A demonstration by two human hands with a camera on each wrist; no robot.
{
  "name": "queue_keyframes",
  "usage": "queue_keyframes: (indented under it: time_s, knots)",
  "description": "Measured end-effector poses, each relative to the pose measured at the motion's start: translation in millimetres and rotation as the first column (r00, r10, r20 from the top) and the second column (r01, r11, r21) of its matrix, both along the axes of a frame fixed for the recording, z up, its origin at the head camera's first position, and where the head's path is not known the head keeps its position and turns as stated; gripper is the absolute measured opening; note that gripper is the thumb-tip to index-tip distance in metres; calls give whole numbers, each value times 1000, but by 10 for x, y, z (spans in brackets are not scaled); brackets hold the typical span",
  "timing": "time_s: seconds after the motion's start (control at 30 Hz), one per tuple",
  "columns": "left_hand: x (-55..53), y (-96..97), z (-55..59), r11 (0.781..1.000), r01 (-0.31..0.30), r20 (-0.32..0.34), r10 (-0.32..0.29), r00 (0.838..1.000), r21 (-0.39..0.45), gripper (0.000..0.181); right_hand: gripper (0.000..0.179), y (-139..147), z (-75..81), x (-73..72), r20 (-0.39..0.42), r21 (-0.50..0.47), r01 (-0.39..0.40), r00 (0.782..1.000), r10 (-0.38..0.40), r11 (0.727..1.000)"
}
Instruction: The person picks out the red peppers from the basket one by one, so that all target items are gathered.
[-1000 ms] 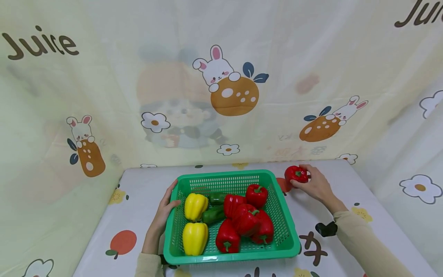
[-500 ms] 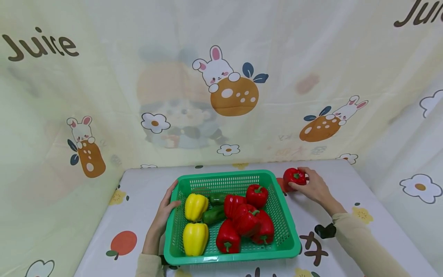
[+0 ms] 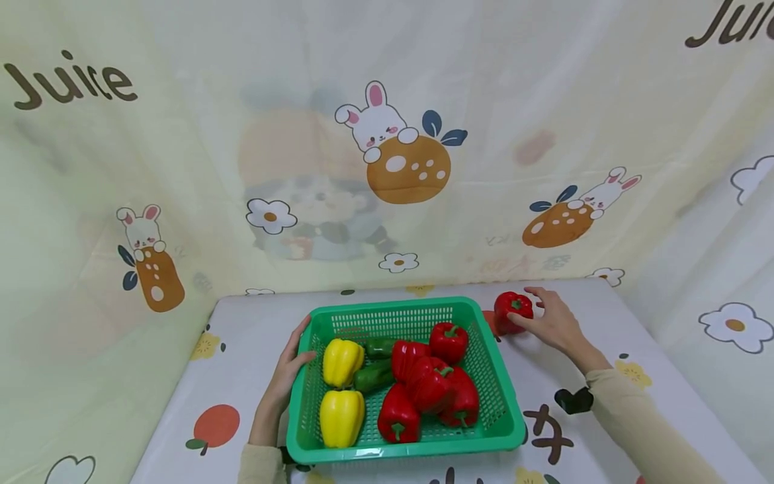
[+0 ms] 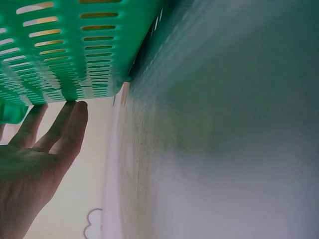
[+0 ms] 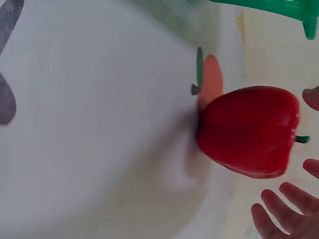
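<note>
A red bell pepper (image 3: 505, 312) stands upright on the table to the right of a green basket (image 3: 506, 403), its stem up. My right hand (image 3: 555, 327) is beside this pepper; in the right wrist view its spread fingers (image 5: 277, 211) are apart from the fruit. My left hand (image 3: 287, 368) grips the basket's left rim, thumb over the edge and fingers along the outer wall. Inside the basket lie two yellow bell peppers (image 3: 341, 418) on the left, dark green vegetables (image 3: 373, 376) in the middle, and several red bell peppers (image 3: 431, 384) on the right.
A white patterned cloth (image 3: 254, 336) covers the table, with printed fruit and flowers. Behind and on both sides hang pale curtains (image 3: 484, 222) with rabbit prints.
My right hand has lowered the red bell pepper slightly leftward onto the table and let go of it, its fingers now spread. The left hand and basket have stayed put.
</note>
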State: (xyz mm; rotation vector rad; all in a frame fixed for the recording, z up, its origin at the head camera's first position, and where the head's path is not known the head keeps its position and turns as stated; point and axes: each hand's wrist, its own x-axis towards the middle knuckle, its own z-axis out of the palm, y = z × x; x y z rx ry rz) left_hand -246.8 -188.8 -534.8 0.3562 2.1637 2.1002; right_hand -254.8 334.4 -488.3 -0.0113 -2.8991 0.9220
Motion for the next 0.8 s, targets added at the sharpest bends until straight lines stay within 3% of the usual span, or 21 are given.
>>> queue_keyframes:
  time_s: [0.4,0.6,0.8]
  knots:
    - [-3,2,6,1000,8,6,-8,1000,6,67,81,-212,363,199,-84,28,-77,993,79,997]
    - [7,4,19,1000,7,9,-7,1000,10,67,75,-502,508,341,-118,-34,-169,979,164,985]
    - [4,14,22,1000,2,11,-2,1000,10,67,70,-821,540,489,-122,-111,-274,958,260,955]
